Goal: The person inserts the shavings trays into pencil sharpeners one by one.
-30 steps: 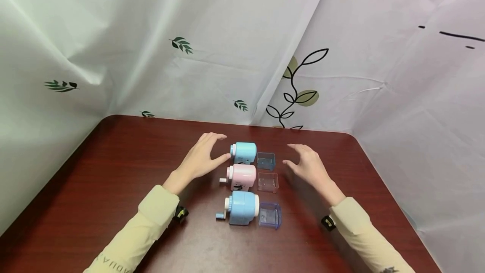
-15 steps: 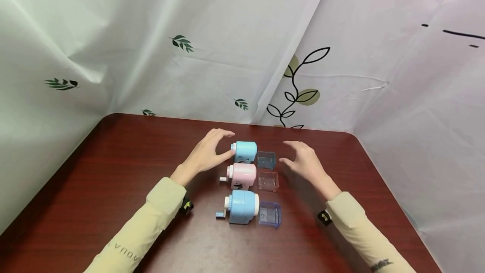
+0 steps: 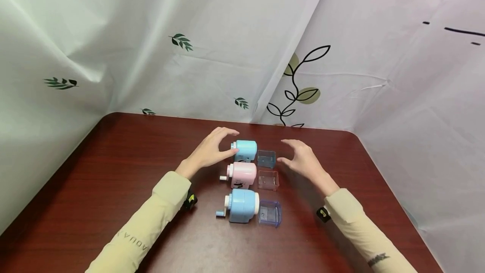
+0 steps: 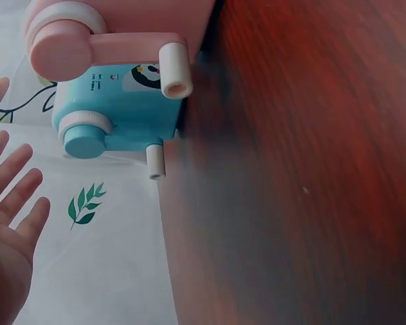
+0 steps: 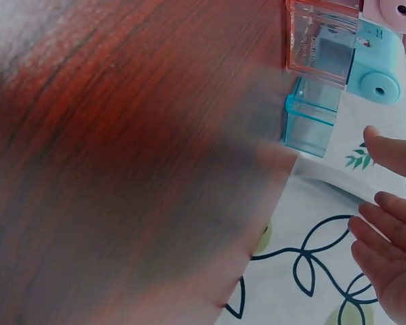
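Three crank pencil sharpeners stand in a column on the table. The light-blue sharpener [image 3: 247,150] is farthest, the pink sharpener [image 3: 244,173] in the middle, the larger blue sharpener [image 3: 242,205] nearest. Beside each on the right lies a clear shavings drawer: a teal drawer [image 3: 266,159], a reddish drawer [image 3: 268,180] and a purple-blue drawer [image 3: 270,213]. My left hand [image 3: 210,148] is spread at the crank end of the light-blue sharpener, its thumb overlapping that end in the head view. My right hand [image 3: 304,160] hovers right of the teal drawer, thumb and fingers apart, holding nothing.
The dark red wooden table [image 3: 113,172] ends at a white leaf-patterned curtain [image 3: 212,66] behind and at the sides. The pink sharpener's crank handle [image 4: 175,71] and the light-blue one's handle [image 4: 155,161] stick out toward the left.
My left hand has moved right and slightly forward, up to the light-blue sharpener. My right hand has drifted left toward the teal drawer. Sharpeners and drawers have stayed in place.
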The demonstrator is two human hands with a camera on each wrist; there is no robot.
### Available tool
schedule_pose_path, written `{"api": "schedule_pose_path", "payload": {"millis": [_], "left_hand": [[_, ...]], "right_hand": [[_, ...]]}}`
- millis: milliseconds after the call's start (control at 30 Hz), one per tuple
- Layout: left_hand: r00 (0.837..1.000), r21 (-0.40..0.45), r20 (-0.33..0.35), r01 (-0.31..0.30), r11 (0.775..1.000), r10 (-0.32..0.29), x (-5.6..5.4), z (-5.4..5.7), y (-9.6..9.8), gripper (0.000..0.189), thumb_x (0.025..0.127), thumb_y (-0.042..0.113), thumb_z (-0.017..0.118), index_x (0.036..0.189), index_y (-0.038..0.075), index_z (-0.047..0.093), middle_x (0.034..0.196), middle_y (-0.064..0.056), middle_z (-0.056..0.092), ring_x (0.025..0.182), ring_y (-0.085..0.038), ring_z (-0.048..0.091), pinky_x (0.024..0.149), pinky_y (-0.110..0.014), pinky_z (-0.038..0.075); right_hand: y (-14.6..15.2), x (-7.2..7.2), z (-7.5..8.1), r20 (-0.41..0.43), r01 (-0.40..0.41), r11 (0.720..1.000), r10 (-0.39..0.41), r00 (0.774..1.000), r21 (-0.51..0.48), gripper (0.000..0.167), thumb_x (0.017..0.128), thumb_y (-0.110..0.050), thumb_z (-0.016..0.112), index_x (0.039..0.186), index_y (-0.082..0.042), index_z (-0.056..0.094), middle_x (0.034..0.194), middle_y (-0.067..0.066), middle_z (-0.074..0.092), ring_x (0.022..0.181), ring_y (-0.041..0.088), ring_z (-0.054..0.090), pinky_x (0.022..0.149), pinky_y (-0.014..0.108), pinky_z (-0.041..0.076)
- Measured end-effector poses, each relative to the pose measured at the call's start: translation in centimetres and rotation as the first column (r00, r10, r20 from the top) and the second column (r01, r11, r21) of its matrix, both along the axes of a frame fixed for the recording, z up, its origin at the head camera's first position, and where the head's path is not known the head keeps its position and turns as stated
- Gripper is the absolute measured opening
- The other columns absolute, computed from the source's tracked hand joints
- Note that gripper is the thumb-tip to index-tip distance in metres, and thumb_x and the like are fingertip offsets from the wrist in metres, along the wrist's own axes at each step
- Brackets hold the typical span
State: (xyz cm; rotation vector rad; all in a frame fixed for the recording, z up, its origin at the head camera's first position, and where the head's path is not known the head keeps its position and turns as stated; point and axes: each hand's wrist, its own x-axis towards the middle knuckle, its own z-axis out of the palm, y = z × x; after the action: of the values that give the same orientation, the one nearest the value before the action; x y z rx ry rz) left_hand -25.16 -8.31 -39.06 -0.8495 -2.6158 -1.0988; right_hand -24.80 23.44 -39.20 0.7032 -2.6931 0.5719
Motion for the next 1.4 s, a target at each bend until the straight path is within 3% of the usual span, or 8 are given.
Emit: {"api": "schedule_pose_path", "payload": {"millis": [700,1067,1400], "left_hand": [[0.997,-0.040,0.069,0.044,0.998,-0.041,-1.7,-0.8,0.4,0.061,0.084,0.040,0.072,0.134,0.013,0.051,0.134,-0.005,0.053,0.127,-0.022,0.044,0.107,-0.048,0.038],[0.990,-0.050,0.129,0.065,0.997,-0.058,-2.0,-1.5,1.1,0.064,0.083,0.040,0.072,0.136,0.013,0.049,0.135,-0.006,0.052,0.126,-0.022,0.046,0.106,-0.047,0.040],[0.986,-0.064,0.156,0.075,0.995,-0.065,-2.4,-2.2,1.5,0.065,0.082,0.040,0.073,0.136,0.013,0.049,0.134,-0.007,0.052,0.119,-0.023,0.049,0.103,-0.045,0.042]], "right_hand": [[-0.1,-1.2,-1.2,0.105,0.000,0.998,-0.007,0.994,0.066,0.062,0.074,-0.028,0.083,0.125,-0.002,0.060,0.124,0.016,0.064,0.115,0.033,0.060,0.095,0.048,0.047],[-0.2,-1.5,-1.4,0.227,-0.047,0.998,0.039,0.973,0.034,0.067,0.074,-0.031,0.082,0.128,-0.001,0.058,0.128,0.018,0.062,0.117,0.033,0.059,0.095,0.049,0.048],[-0.4,-1.8,-1.5,0.281,-0.089,0.995,0.074,0.957,0.040,0.068,0.074,-0.031,0.082,0.130,-0.001,0.057,0.130,0.018,0.060,0.119,0.032,0.058,0.096,0.049,0.048]]}}
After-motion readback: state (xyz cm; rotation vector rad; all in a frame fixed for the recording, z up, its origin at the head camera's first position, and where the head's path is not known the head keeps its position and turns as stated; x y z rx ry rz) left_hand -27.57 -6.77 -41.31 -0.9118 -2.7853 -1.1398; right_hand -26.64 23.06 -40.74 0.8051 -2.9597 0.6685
